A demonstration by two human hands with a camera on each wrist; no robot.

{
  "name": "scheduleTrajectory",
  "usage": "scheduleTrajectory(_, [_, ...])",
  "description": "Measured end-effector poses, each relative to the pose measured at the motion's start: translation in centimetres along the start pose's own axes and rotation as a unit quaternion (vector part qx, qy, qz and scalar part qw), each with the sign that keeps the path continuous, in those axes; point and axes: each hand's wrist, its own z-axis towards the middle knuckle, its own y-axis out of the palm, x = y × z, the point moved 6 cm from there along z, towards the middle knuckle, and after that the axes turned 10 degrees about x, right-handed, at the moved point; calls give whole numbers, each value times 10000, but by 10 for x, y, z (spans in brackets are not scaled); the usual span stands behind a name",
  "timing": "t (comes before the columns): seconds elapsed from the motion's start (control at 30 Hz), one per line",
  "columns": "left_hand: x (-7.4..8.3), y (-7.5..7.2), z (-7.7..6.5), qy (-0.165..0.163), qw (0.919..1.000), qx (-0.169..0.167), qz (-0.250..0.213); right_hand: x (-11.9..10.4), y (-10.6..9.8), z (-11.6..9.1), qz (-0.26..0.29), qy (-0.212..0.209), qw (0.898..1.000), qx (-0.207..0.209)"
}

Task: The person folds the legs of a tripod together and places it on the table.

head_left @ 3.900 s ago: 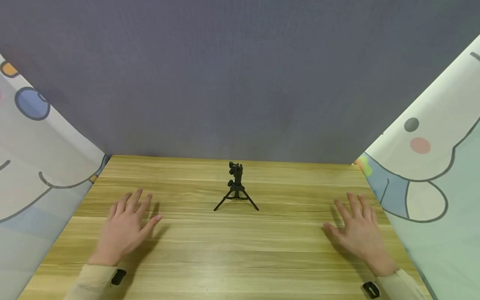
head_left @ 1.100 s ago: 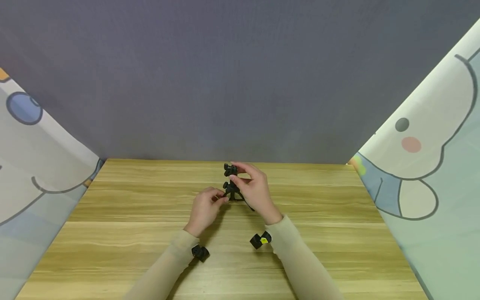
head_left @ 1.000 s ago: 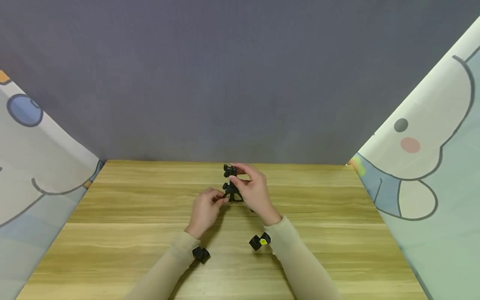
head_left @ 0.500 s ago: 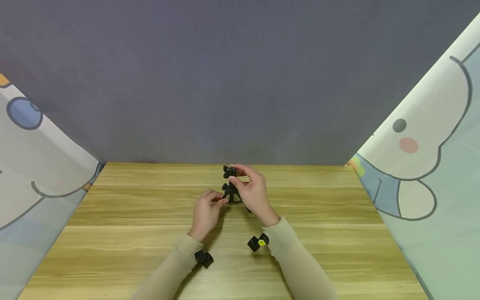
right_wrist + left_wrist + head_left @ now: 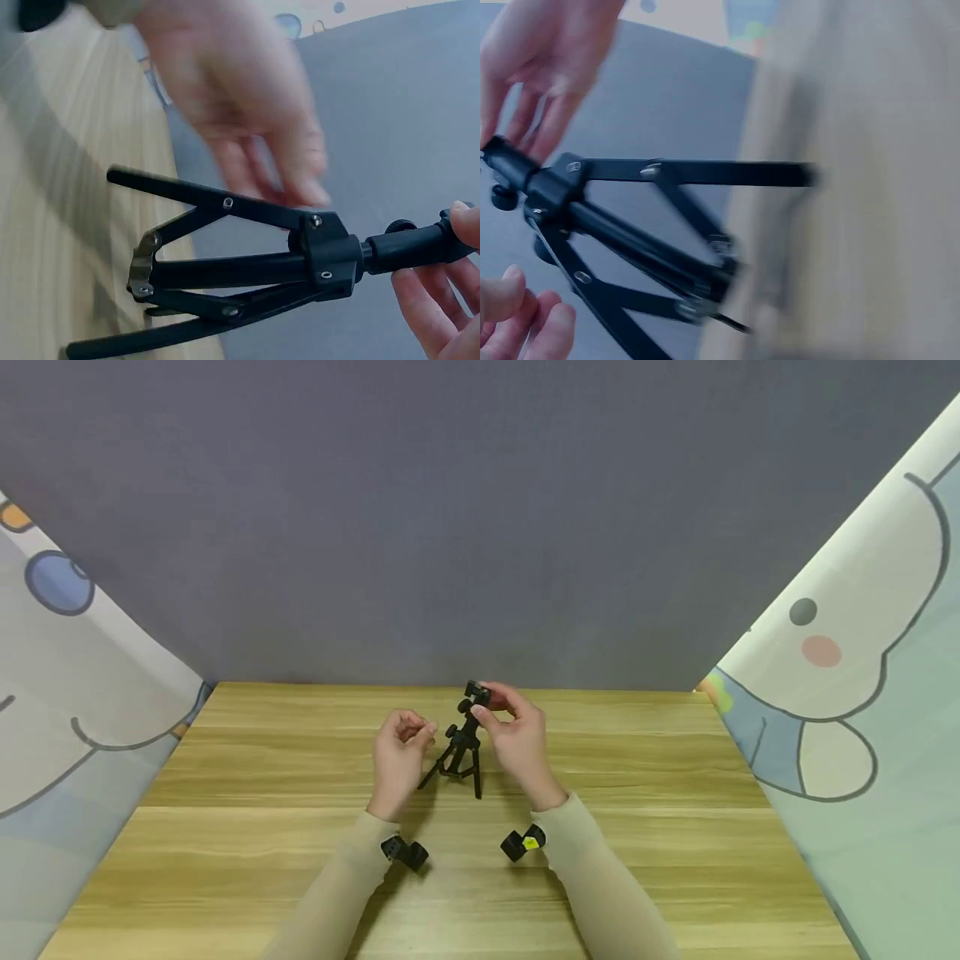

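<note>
Lifting off the desk [image 5: 225, 827], the small black tripod [image 5: 459, 752] is now hanging tilted above the wood, its legs folding inward, where half a second ago it was standing splayed. The right hand [image 5: 517, 743] is pinching its head; the left hand [image 5: 397, 758] is letting go of a leg, fingers loosely curled beside it. Behind, a grey backdrop [image 5: 480, 510] is rising, with cartoon-printed cloths [image 5: 862, 693] flanking both sides.
</note>
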Motion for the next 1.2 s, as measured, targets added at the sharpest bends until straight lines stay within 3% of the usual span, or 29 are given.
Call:
scheduleTrajectory(0.13, [9, -1, 6, -42, 9988, -292, 403, -22, 1, -2, 81, -107, 9998, -142])
scheduleTrajectory(0.3, [0, 0, -3, -44, 9922, -776, 978, -26, -1, 0, -48, -156, 9999, -18])
scheduleTrajectory(0.47, [-9, 7, -10, 228, 9806, -1212, 1527, -25, 1, -1, -102, -139, 9997, -169])
scheduleTrajectory(0.57, [-7, 11, -11, 506, 9753, -1230, 1761, -19, 1, -2, -159, -160, 9996, -155])
scheduleTrajectory(0.7, [-2, 16, -12, 890, 9704, -1006, 2007, -21, 1, -3, -192, -228, 9995, -135])
scheduleTrajectory(0.8, [-3, 17, -13, 947, 9719, -847, 1981, -28, 1, -3, -193, -260, 9993, -160])
scheduleTrajectory(0.97, [-9, 16, -15, 665, 9811, -744, 1660, -28, 3, -4, -174, -299, 9991, -262])
scheduleTrajectory(1.2, [-11, 18, -15, 282, 9875, -849, 1301, 5, 3, -2, -349, -366, 9986, -172])
